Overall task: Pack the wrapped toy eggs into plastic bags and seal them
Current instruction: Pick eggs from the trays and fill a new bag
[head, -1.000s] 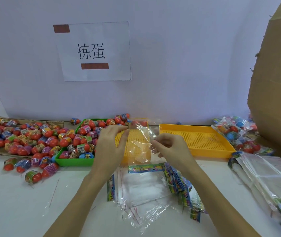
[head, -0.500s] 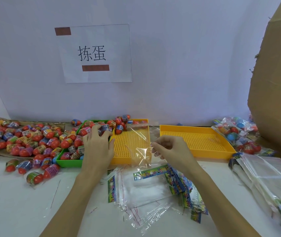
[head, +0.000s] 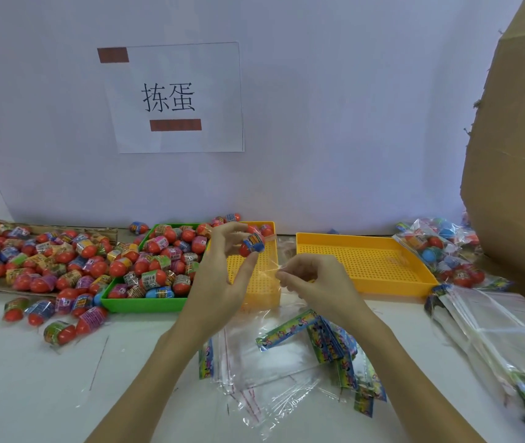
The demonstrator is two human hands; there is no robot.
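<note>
Clear cellophane bags with printed header strips [head: 274,356] lie spread on the white counter [head: 31,378]. Above them the right hand [head: 315,282] pinches open one thin transparent bag [head: 267,266]. A moment ago the left hand [head: 223,276] reached into the green plastic tray [head: 146,303]; now it holds a red, blue-wrapped toy egg [head: 252,245] at its fingertips, just above the bag's mouth, ready to drop in.

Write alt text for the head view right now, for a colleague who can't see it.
The left hand holds a blue-wrapped red toy egg above a clear plastic bag pinched by the right hand. Behind them sit a green tray of eggs and two yellow trays; more empty bags lie on the white table.
</note>
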